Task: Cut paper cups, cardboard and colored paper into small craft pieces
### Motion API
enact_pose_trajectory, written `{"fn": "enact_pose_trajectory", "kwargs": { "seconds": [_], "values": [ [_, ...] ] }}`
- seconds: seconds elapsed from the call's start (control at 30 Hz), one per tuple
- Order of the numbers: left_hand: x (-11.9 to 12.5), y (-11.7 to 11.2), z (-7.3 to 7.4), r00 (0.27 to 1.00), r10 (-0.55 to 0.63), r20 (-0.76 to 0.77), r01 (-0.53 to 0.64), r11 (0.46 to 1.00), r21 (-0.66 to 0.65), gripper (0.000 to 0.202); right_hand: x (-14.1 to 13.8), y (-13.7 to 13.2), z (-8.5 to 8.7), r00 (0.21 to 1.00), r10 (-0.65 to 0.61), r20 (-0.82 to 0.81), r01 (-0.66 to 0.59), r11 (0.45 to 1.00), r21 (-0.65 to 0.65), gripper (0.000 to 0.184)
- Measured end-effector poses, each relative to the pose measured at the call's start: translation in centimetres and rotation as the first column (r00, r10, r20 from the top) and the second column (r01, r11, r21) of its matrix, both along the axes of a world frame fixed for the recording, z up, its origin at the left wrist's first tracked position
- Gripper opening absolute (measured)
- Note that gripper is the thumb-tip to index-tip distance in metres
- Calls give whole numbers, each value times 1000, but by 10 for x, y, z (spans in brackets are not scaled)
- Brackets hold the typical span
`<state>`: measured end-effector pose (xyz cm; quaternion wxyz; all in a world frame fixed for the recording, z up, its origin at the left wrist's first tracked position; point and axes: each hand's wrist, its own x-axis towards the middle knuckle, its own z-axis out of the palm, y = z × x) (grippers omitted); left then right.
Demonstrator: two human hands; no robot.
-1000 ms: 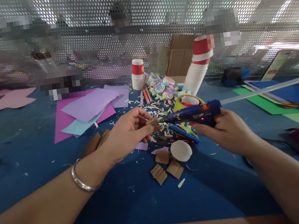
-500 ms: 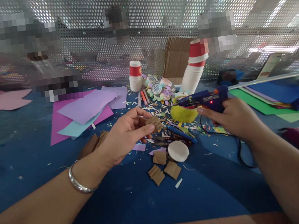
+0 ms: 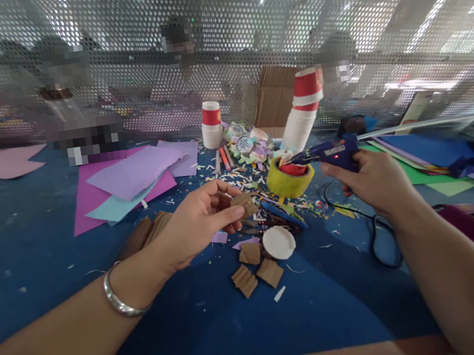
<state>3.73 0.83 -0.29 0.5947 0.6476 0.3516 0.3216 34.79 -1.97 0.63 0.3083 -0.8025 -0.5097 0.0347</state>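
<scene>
My left hand point(image 3: 201, 220) pinches a small brown corrugated cardboard piece point(image 3: 245, 203) above the blue table point(image 3: 29, 242). My right hand point(image 3: 374, 182) grips a blue hot glue gun point(image 3: 330, 152) with a red light on it; its nozzle points left over a yellow tape roll point(image 3: 289, 179), and a clear glue stick point(image 3: 432, 123) juts out behind. Below my left hand lie a white paper disc point(image 3: 278, 242) and several more cardboard pieces point(image 3: 253, 266).
Coloured paper sheets point(image 3: 131, 177) lie at left, more sheets point(image 3: 419, 155) at right. Red-and-white paper cups point(image 3: 212, 123) and a leaning cup stack point(image 3: 303, 110) stand at the back by a paper flower craft point(image 3: 247, 143). A black cord point(image 3: 375, 234) loops at right. A perforated screen closes the back.
My right hand has drawn the glue gun away from the cardboard piece, up and to the right, over the tape roll. My left hand stays put with the piece.
</scene>
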Motion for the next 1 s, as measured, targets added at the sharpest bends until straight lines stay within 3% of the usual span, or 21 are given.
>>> {"fn": "enact_pose_trajectory", "kwargs": {
  "seconds": [0.2, 0.5, 1.0],
  "values": [
    [0, -1, 2, 1000, -3, -22, 3, 1000, 5, 18, 2, 1, 1, 1000, -21, 0, 21, 999, 33, 38],
    [1, -2, 1, 999, 33, -21, -33, 999, 6, 19, -2, 10, -7, 990, 100, 100, -99, 995, -23, 33],
    [1, 0, -2, 998, 58, -15, -58, 998, 18, 20, 0, 7, -7, 950, 155, 271, -122, 983, -134, 38]
  ]
}}
